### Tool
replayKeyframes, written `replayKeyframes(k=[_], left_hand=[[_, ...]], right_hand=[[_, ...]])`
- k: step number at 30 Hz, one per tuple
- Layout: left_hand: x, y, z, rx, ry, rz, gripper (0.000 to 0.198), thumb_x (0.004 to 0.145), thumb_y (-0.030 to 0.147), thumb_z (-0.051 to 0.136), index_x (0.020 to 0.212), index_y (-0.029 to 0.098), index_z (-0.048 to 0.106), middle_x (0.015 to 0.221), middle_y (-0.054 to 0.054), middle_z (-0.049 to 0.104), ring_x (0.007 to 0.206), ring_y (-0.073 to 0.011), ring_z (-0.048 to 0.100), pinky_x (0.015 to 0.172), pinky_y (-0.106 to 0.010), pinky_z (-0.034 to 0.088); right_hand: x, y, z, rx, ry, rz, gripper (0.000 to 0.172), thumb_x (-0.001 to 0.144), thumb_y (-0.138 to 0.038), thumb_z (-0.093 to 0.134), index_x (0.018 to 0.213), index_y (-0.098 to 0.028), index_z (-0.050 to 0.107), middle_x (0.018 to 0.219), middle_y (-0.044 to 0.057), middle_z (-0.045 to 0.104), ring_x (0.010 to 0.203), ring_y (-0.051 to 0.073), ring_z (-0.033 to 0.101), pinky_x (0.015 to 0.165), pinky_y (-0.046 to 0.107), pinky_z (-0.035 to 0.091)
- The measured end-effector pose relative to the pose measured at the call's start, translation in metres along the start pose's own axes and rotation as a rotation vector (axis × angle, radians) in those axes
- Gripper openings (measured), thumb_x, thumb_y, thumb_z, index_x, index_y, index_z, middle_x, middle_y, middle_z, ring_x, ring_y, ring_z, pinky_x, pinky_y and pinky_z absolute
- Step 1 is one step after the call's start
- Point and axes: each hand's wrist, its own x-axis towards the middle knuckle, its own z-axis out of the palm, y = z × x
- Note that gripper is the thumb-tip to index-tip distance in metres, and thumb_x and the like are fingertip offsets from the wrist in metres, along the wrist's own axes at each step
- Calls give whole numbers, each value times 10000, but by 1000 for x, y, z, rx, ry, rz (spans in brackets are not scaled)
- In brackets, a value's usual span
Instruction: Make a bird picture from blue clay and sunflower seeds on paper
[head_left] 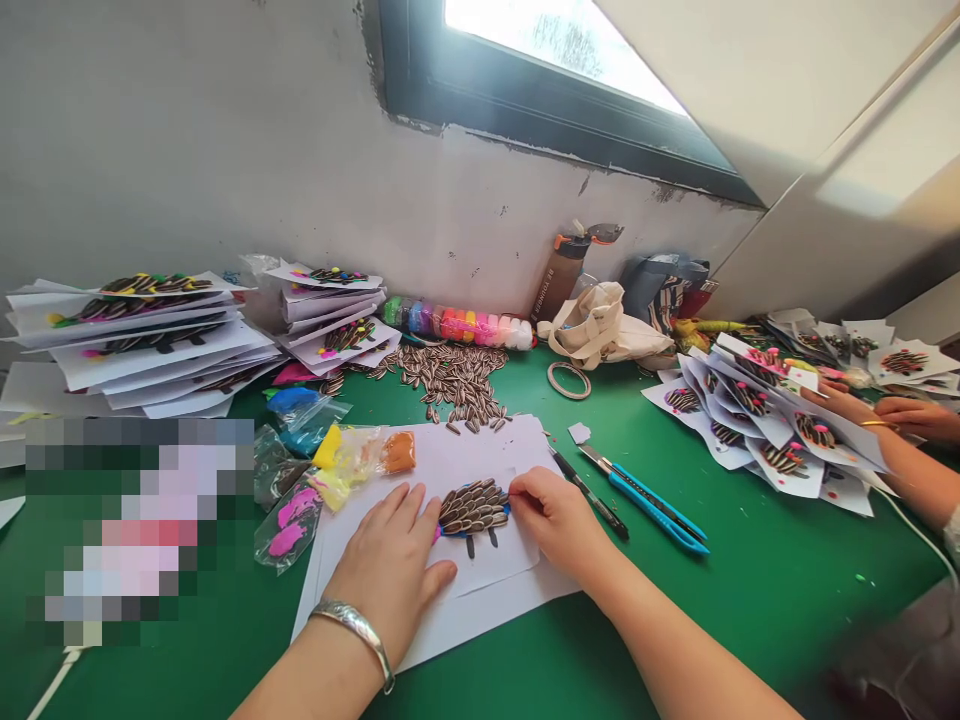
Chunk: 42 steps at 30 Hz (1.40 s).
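Observation:
A picture of overlapping striped sunflower seeds (474, 508) lies on a small white card (495, 572), with dark leg-like marks below the seeds. Bits of blue and pink clay show at its edges. My left hand (390, 560), a silver bracelet on the wrist, rests flat on the card's left side, fingers stretched out. At the right end of the seeds, my right hand (555, 520) pinches thumb and forefinger together by the blue clay (507, 502); whatever sits between the fingertips is hidden. Larger white paper (465, 630) lies beneath the card.
Loose sunflower seeds (457, 380) are heaped behind the paper. Bagged clay (289, 525) lies left; a pen (592, 495) and blue utility knife (645, 500) lie right. Stacked seed cards (172, 360) stand at left. Another person's hands (862, 415) are by more cards (787, 425).

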Motion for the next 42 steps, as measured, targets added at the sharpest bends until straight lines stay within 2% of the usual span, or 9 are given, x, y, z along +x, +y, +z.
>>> replayKeyframes(k=[15, 18, 21, 25, 30, 34, 38, 40, 42], left_hand=[[0, 1, -3, 16, -40, -1, 575, 822, 317, 584, 1352, 110, 495, 1452, -167, 423, 1368, -338, 322, 1122, -483, 287], [-1, 2, -4, 5, -36, -4, 576, 803, 315, 607, 1335, 115, 514, 1447, -171, 430, 1367, -340, 324, 1119, -483, 291], [-1, 2, -5, -2, -18, -5, 570, 798, 299, 615, 1332, 126, 516, 1446, -166, 433, 1367, -335, 327, 1118, -484, 293], [-2, 3, -5, -10, -20, -7, 574, 799, 301, 620, 1331, 114, 515, 1444, -176, 432, 1365, -348, 324, 1118, -495, 290], [-2, 3, -3, -17, -12, 7, 565, 793, 284, 633, 1319, 105, 525, 1435, -179, 443, 1361, -359, 326, 1113, -511, 294], [-3, 2, -2, -15, -4, 17, 561, 798, 293, 625, 1318, 108, 526, 1434, -181, 443, 1358, -363, 330, 1107, -526, 298], [-3, 2, -1, -18, -2, 12, 571, 794, 297, 630, 1326, 120, 519, 1436, -179, 440, 1355, -361, 338, 1103, -527, 305], [-3, 2, -1, -30, 15, 12, 562, 785, 286, 639, 1314, 129, 532, 1428, -175, 454, 1352, -356, 347, 1104, -522, 306], [-2, 1, -1, -41, 24, 8, 557, 778, 278, 643, 1305, 127, 541, 1422, -178, 461, 1351, -355, 350, 1106, -516, 306]], right_hand=[[8, 6, -4, 15, 21, -27, 159, 844, -121, 503, 812, -202, 636, 770, -3, 624, 714, 126, 560, 661, 227, 418], [26, 1, -11, -101, 36, -50, 182, 863, -123, 488, 828, -204, 646, 788, -5, 649, 746, 121, 582, 685, 215, 429], [56, -18, -11, -350, -37, -151, 214, 875, -115, 474, 836, -202, 665, 814, 13, 656, 781, 126, 593, 693, 210, 426], [97, -48, 6, -435, -74, -207, 207, 886, -164, 477, 873, -192, 682, 866, 70, 670, 845, 180, 615, 725, 257, 434], [121, -64, 30, -508, -160, -242, 154, 721, -50, 598, 822, -123, 689, 815, 131, 673, 792, 226, 637, 701, 289, 448], [115, -59, 27, -481, -128, -247, 245, 760, -12, 517, 904, -118, 684, 852, 113, 667, 801, 205, 625, 694, 273, 440], [87, -34, 2, -361, -43, -204, 309, 850, -65, 410, 957, -182, 675, 897, 54, 672, 824, 153, 609, 726, 245, 447], [63, -18, -10, -13, 45, -116, 239, 842, -134, 456, 913, -206, 674, 867, 25, 682, 808, 151, 607, 728, 254, 458], [37, -5, -17, 225, 33, 29, 171, 827, -218, 508, 879, -206, 670, 806, 13, 674, 724, 150, 596, 666, 255, 465]])
